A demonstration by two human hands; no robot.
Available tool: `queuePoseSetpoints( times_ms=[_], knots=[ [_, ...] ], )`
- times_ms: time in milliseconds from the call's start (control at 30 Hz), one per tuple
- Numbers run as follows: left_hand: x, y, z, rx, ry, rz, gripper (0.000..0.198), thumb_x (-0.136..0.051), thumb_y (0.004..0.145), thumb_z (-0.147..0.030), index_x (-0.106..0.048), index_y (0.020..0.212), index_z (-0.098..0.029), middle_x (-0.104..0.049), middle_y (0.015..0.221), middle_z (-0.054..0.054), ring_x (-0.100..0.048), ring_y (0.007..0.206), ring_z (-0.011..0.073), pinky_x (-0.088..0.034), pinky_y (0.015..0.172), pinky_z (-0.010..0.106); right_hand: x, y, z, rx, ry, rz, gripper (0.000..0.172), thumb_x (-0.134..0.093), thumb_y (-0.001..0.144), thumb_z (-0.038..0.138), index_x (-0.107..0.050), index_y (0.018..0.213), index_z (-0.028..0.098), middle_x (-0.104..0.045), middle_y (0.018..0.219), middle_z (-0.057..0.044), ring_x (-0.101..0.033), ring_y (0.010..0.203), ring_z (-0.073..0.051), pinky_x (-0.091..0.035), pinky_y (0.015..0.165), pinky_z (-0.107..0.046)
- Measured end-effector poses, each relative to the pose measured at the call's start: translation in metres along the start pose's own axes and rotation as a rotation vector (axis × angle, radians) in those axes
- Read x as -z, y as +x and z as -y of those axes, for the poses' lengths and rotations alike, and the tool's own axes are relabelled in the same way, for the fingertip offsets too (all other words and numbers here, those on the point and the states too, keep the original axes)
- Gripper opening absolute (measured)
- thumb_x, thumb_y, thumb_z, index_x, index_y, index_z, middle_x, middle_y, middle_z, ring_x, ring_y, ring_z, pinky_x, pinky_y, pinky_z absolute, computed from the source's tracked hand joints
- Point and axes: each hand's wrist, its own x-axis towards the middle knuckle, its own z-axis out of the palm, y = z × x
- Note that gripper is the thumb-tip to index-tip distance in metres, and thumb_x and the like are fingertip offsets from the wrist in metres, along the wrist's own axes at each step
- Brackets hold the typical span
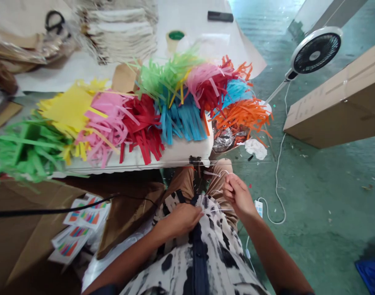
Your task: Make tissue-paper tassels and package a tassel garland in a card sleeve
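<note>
Above my lap, my left hand (185,219) is closed with its fingertips pinched on a thin white string (221,210). To its right and a little farther forward, my right hand (239,193) pinches the same string, and a loose curl of it rises past the fingers. Beyond my hands, fringed paper tassels lie in a row along the table edge: green (30,143), yellow (67,107), pink (105,119), red (144,125), blue (182,121) and orange (244,116). More light green tassels (165,73) lie behind them. Neither hand touches the tassels.
Stacked off-white strands (119,32), a tape roll (176,36) and a black object (220,17) lie on the table (199,16). A fan (316,51) and a cardboard box (337,96) stand right. Printed cards (79,223) sit in an open carton (30,241) at lower left.
</note>
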Motion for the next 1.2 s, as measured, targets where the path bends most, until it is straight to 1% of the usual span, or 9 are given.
queuePoseSetpoints(
  times_ms=[67, 167, 267, 367, 467, 567, 767, 933, 1200],
  knots=[
    [0.006, -0.007, 0.013, -0.035, -0.157, -0.097, 0.041, -0.048, 0.106, -0.049, -0.070, 0.123, -0.020, -0.074, 0.120, 0.015, -0.070, 0.115, 0.0303, -0.052, 0.101, 0.043, -0.004, -0.009, 0.005, 0.077, -0.156, 0.000, 0.044, -0.063, 0.096, 0.064, -0.051, 0.082, 0.024, -0.026, 0.055, 0.012, -0.016, 0.046, -0.008, -0.014, 0.044, -0.022],
    [0.022, -0.010, 0.014, -0.176, -0.531, -0.308, 0.052, -0.046, 0.105, -0.060, -0.065, 0.139, -0.025, -0.063, 0.146, 0.013, -0.054, 0.139, 0.0287, -0.038, 0.120, 0.045, -0.017, -0.025, 0.006, 0.248, -0.489, 0.088, 0.038, -0.052, 0.105, 0.054, -0.060, 0.086, 0.023, -0.043, 0.064, 0.006, -0.038, 0.057, -0.011, -0.033, 0.056, -0.024],
    [0.043, -0.005, -0.007, -0.193, -0.989, -0.401, 0.060, -0.029, 0.109, -0.061, -0.074, 0.119, -0.022, -0.071, 0.129, 0.010, -0.062, 0.121, 0.0248, -0.045, 0.109, 0.040, -0.031, -0.038, 0.007, 0.358, -0.749, 0.248, 0.032, -0.049, 0.109, 0.042, -0.063, 0.090, 0.022, -0.058, 0.079, 0.001, -0.053, 0.075, -0.013, -0.040, 0.073, -0.026],
    [0.063, 0.002, -0.029, -0.167, -1.428, -0.540, 0.045, -0.051, 0.105, -0.057, -0.066, 0.087, -0.018, -0.071, 0.094, 0.006, -0.064, 0.089, 0.0181, -0.049, 0.085, 0.030, -0.032, -0.045, 0.010, 0.373, -0.874, 0.340, 0.029, -0.047, 0.109, 0.036, -0.061, 0.087, 0.022, -0.057, 0.075, 0.002, -0.050, 0.069, -0.012, -0.036, 0.068, -0.027],
    [0.083, 0.005, -0.042, -0.218, -1.667, -0.620, 0.040, -0.061, 0.103, -0.050, -0.054, 0.078, -0.019, -0.054, 0.066, -0.002, -0.058, 0.069, 0.0132, -0.045, 0.070, 0.025, -0.022, -0.044, 0.018, 0.381, -0.936, 0.314, 0.032, -0.045, 0.110, 0.036, -0.060, 0.085, 0.021, -0.056, 0.074, 0.003, -0.049, 0.067, -0.012, -0.035, 0.067, -0.027],
    [0.099, 0.007, -0.047, -0.276, -1.602, -0.623, 0.037, -0.058, 0.104, -0.049, -0.057, 0.084, -0.019, -0.046, 0.063, -0.005, -0.055, 0.059, 0.0107, -0.040, 0.060, 0.023, -0.010, -0.035, 0.032, 0.387, -1.001, 0.326, 0.037, -0.045, 0.110, 0.040, -0.065, 0.085, 0.022, -0.062, 0.076, 0.001, -0.055, 0.072, -0.014, -0.040, 0.071, -0.028],
    [0.111, 0.017, -0.057, -0.278, -1.123, -0.719, 0.039, -0.049, 0.108, -0.050, -0.059, 0.087, -0.019, -0.040, 0.064, -0.006, -0.039, 0.054, 0.0091, -0.030, 0.053, 0.024, -0.018, -0.012, 0.072, 0.567, -0.754, 0.077, 0.029, -0.053, 0.108, 0.040, -0.076, 0.121, 0.029, -0.071, 0.134, -0.006, -0.062, 0.127, -0.022, -0.044, 0.113, -0.038],
    [0.113, 0.027, -0.064, -0.291, -0.657, -0.772, 0.037, -0.045, 0.110, -0.039, -0.060, 0.084, -0.017, -0.059, 0.076, 0.000, -0.051, 0.069, 0.0126, -0.036, 0.067, 0.027, -0.042, 0.003, 0.085, 0.572, -0.463, -0.003, 0.018, -0.071, 0.098, 0.040, -0.081, 0.105, 0.028, -0.077, 0.108, -0.004, -0.070, 0.103, -0.021, -0.053, 0.095, -0.034],
    [0.119, 0.032, -0.063, -0.349, -0.665, -0.765, 0.043, -0.044, 0.110, -0.045, -0.071, 0.092, -0.018, -0.071, 0.088, 0.005, -0.063, 0.079, 0.0178, -0.046, 0.075, 0.029, -0.043, 0.008, 0.089, 0.536, -0.304, -0.019, 0.021, -0.069, 0.099, 0.044, -0.078, 0.094, 0.026, -0.075, 0.096, -0.006, -0.067, 0.087, -0.020, -0.055, 0.081, -0.033]
  ],
)
